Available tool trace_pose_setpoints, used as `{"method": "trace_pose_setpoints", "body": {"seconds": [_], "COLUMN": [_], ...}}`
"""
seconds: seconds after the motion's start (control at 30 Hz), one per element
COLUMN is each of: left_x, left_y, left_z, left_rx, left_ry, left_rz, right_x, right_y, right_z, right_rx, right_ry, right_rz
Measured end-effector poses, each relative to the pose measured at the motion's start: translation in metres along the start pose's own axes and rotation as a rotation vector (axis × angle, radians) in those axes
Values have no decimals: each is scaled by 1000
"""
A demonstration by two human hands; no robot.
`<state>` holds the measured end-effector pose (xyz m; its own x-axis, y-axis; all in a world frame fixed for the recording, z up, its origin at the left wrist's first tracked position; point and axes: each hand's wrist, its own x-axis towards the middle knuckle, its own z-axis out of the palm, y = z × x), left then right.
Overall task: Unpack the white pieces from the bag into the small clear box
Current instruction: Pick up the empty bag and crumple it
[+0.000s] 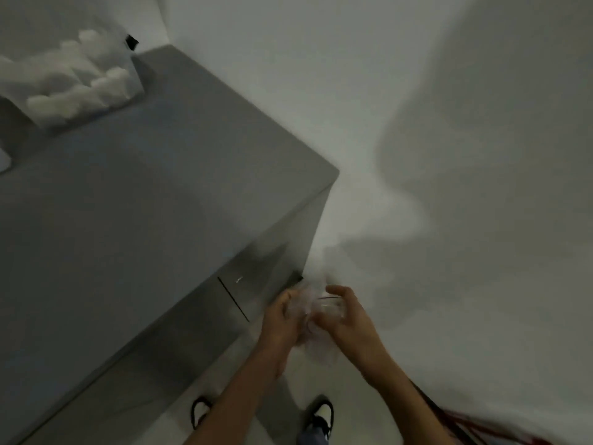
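Nearly done: white pieces (73,81) lay heaped in clear box (133,75); left hand (282,319) and right hand (348,316) clutched crumpled, seemingly empty bag (308,311).

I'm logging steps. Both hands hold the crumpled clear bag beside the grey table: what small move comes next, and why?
Probably set the crumpled clear plastic bag aside: the left hand and right hand grip it off the edge of the grey table, white pieces heap in the small clear box, and none show in the blurred bag.
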<state>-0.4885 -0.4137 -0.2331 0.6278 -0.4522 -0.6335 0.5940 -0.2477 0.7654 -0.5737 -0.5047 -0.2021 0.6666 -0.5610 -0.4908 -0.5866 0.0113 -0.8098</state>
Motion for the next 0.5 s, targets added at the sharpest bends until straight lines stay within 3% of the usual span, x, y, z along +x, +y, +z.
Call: {"method": "trace_pose_setpoints", "body": {"seconds": [0.1,0.17,0.27,0.37,0.5], "left_x": [37,62,92,119,160], "left_y": [-43,-73,-110,-138,-176], "left_z": [18,22,25,27,23], "left_rx": [27,116,280,280,272], "left_ry": [171,216,105,-71,21], "left_rz": [-28,-19,-3,-130,-329], "right_x": [27,48,78,105,140], "right_y": [40,67,109,154,211], "right_z": [5,7,10,12,33], "right_rx": [-225,-280,-188,-154,-223], "right_ry": [81,-8,-129,-41,9], "right_rz": [55,143,256,288,317]}}
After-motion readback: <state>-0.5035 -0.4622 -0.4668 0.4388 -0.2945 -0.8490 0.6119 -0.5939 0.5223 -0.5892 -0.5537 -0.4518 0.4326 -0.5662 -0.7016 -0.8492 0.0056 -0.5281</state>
